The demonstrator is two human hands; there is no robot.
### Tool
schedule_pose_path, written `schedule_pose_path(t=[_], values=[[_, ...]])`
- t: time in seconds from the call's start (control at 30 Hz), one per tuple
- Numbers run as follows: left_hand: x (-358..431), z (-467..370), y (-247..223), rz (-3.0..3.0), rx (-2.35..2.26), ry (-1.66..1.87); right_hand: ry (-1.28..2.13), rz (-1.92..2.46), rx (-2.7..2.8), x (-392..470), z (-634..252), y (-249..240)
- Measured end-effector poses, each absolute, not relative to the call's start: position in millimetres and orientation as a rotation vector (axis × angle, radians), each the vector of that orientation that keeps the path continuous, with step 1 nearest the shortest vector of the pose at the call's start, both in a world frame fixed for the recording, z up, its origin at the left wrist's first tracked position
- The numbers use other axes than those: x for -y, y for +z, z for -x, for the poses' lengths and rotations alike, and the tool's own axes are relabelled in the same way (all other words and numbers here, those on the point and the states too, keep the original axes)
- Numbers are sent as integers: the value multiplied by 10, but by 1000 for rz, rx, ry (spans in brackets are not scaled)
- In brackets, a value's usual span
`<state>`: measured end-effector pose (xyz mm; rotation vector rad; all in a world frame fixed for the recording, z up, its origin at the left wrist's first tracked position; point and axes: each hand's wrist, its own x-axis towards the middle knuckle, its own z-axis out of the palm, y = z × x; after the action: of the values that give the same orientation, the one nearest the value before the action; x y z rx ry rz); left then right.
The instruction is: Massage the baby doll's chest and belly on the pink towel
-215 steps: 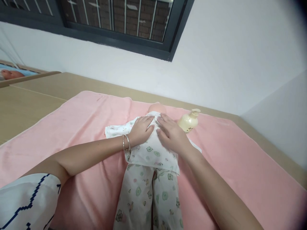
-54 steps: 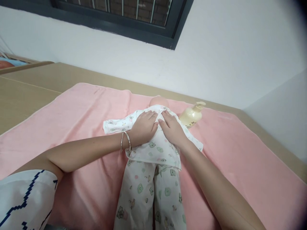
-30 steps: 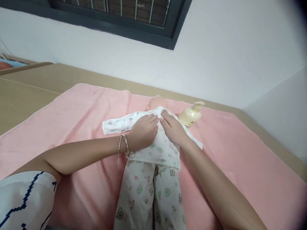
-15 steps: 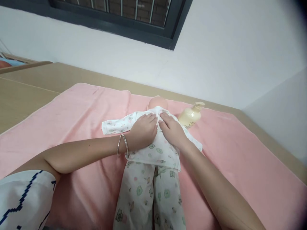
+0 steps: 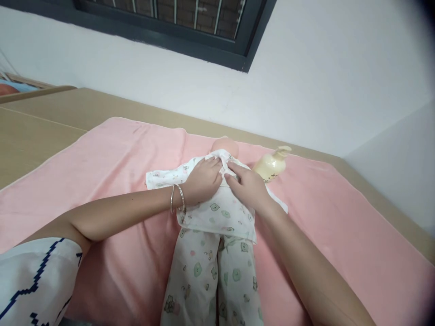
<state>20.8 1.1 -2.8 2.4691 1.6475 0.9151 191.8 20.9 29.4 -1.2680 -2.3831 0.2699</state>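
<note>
A baby doll (image 5: 224, 147) lies stretched out on a pink cloth (image 5: 112, 163), its head at the far end. It wears a white printed shirt (image 5: 217, 215) and matching trousers (image 5: 204, 267). My left hand (image 5: 203, 180), bangles at its wrist, rests on the left of the upper shirt with fingers extended. On the shirt's right side lies my right hand (image 5: 248, 183), thumb and forefinger apart, the other fingers partly hidden. Between the fingertips the shirt fabric is creased up near the neck. Most of the doll's face is out of sight.
A cream pump bottle (image 5: 271, 166) leans at the right of the doll, close to my right hand. Behind the cloth runs a wooden surface (image 5: 102, 102) against a white wall, with a dark window frame (image 5: 204, 50) above.
Both hands have shifted only slightly on the shirt. The fabric by the neck is more bunched between the fingertips. The view has moved a little.
</note>
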Motion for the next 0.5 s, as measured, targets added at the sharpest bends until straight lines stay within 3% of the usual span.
schedule_pose_path(t=[0.17,0.5], values=[[61,-263,-125,-2506,-1669,927,375,990,2457,-422,-2021,188],[-58,-211,-32,-2428,-1573,870,305,1015,2302,-405,-1973,7]])
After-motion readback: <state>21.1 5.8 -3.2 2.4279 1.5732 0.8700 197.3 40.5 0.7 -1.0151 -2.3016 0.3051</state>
